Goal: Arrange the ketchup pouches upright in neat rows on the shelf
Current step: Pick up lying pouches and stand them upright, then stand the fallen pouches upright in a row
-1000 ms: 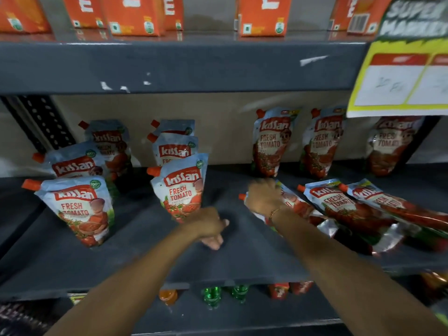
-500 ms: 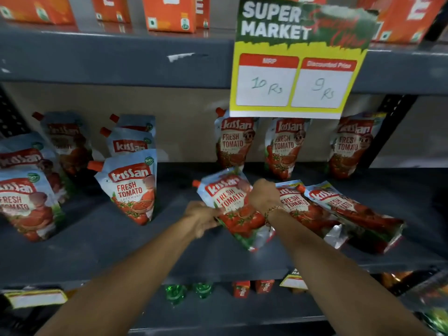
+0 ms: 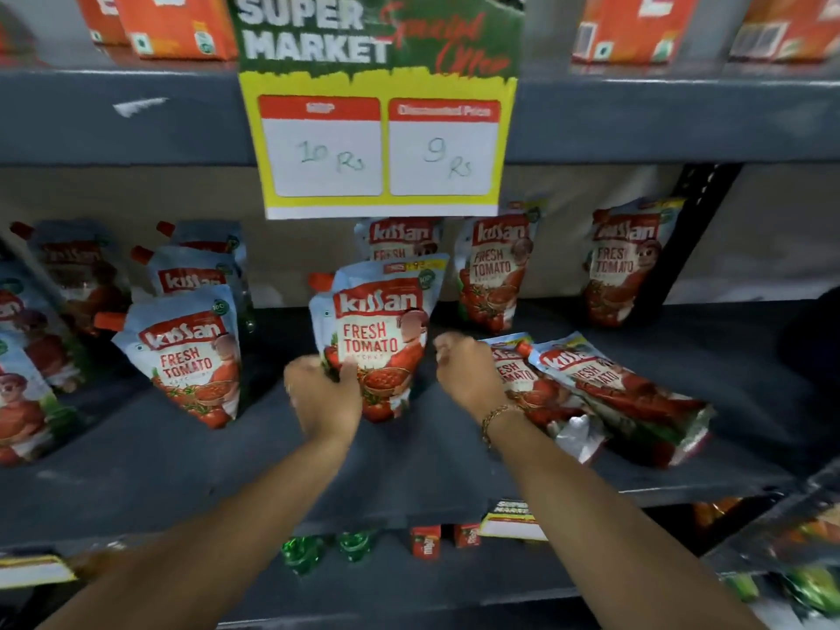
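A ketchup pouch stands upright at the middle of the dark grey shelf. My left hand grips its lower left corner. My right hand hovers just right of it, fingers curled, holding nothing that I can see. Two pouches lie flat on the shelf to the right of that hand. Upright pouches stand in rows at the left, and three more lean against the back wall.
A yellow and green price sign hangs from the shelf above, hiding part of the back row. Orange cartons line the top shelf. Green-capped bottles and small red packs sit below.
The pouch that lay flat under my right hand was lifted, turned and now stands upright in the middle. My right hand has come off it. The view has shifted right.
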`<state>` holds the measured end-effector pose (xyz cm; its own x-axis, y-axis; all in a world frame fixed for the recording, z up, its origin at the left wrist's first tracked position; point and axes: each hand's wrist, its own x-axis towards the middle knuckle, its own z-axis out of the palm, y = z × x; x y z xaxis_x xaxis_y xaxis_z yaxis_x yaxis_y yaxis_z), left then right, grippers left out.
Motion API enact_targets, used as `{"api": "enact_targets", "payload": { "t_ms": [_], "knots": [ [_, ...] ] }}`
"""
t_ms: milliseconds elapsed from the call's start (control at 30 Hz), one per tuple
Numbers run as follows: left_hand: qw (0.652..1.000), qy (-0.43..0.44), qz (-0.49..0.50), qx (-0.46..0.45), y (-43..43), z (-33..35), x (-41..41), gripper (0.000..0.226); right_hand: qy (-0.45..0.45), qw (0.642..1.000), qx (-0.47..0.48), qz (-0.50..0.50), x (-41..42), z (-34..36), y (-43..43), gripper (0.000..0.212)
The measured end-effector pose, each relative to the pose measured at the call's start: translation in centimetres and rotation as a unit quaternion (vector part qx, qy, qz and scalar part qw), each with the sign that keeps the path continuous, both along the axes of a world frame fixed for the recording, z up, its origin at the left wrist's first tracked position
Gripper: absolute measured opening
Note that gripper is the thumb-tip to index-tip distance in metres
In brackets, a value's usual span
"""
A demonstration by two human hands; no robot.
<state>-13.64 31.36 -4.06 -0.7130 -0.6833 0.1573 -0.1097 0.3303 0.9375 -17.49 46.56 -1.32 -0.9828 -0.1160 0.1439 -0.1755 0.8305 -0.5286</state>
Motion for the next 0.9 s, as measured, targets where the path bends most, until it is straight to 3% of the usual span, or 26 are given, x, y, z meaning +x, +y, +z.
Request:
{"api": "enact_targets", "payload": {
  "t_ms": [67,133,233,367,433,567,767,900],
  "knots": [
    [0.983,-0.043,0.081,0.157,3.4,-0.5,0.3,0.023,-0.016,0.997,0.071,-0.035,-0.2,0.4,2.7,0.024],
    [0.950,-0.102,0.043,0.293,7.0,-1.0,0.5,0.038,-0.042,0.982,0.170,-0.078,-0.2,0.6,6.1,0.029],
    [0.923,-0.170,-0.120,0.324,11.6,-0.8,-0.5,0.038,-0.102,0.955,0.262,-0.095,0.1,0.9,10.3,0.037],
    [0.864,-0.249,-0.202,0.389,14.9,0.3,-2.5,0.036,-0.121,0.955,0.244,-0.118,0.5,1.2,12.3,0.039],
    [0.861,-0.258,-0.204,0.389,15.5,0.2,-3.2,0.035,-0.121,0.955,0.243,-0.118,0.8,1.2,12.4,0.039],
    [0.890,-0.261,-0.197,0.318,15.5,0.0,-3.4,0.022,-0.120,0.958,0.251,-0.071,0.9,1.2,12.0,0.038],
    [0.882,-0.304,-0.216,0.288,13.3,0.0,-2.0,0.042,-0.226,0.955,0.192,0.015,1.3,0.8,13.0,0.025],
    [0.890,-0.289,-0.215,0.278,12.9,0.1,-1.2,0.043,-0.203,0.967,0.155,0.001,1.2,0.2,12.5,0.021]
  ]
}}
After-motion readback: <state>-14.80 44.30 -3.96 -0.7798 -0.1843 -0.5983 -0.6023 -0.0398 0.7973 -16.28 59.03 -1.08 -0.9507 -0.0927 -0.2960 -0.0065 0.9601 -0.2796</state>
